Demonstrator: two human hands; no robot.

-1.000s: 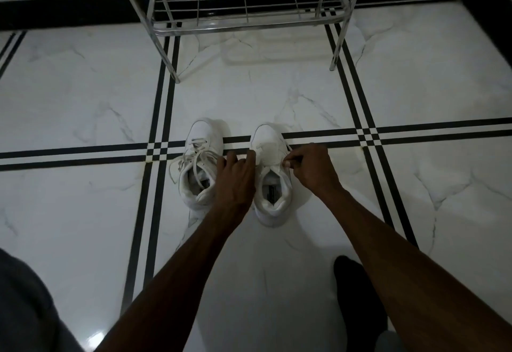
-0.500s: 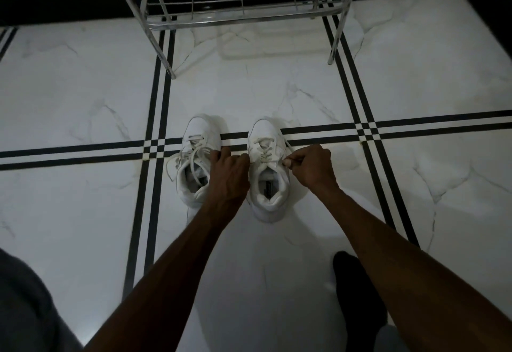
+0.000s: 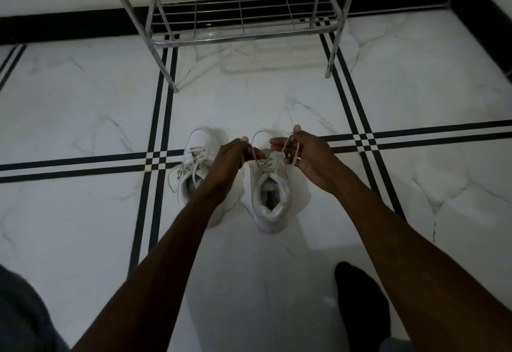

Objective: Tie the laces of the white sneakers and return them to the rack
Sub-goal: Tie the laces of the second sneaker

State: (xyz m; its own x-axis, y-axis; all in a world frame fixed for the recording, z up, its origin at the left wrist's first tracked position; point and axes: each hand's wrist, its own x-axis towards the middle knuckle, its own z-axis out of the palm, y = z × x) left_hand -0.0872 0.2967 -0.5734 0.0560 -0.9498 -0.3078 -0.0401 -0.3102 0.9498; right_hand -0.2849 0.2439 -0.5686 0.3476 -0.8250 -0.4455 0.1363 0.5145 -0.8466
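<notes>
Two white sneakers stand side by side on the marble floor, toes pointing away from me. The left sneaker point(image 3: 194, 169) has loose laces spilling over its sides, and my left forearm covers its heel. Over the right sneaker point(image 3: 270, 199) both hands are raised. My left hand point(image 3: 228, 162) pinches one lace end above the tongue. My right hand point(image 3: 310, 152) holds the other lace point(image 3: 288, 149), which loops around its fingers. The metal shoe rack point(image 3: 238, 30) stands beyond the shoes against the wall, its lowest shelf bare.
White marble floor point(image 3: 83, 102) with black inlay stripes crossing near the shoes. A black skirting runs along the wall behind the rack. My dark-socked foot point(image 3: 360, 302) rests at the lower right, and grey clothing shows at the lower left.
Both hands have lifted off the right sneaker's sides, pulling its two lace ends up and apart above the tongue. The camera has tilted up, showing more of the rack.
</notes>
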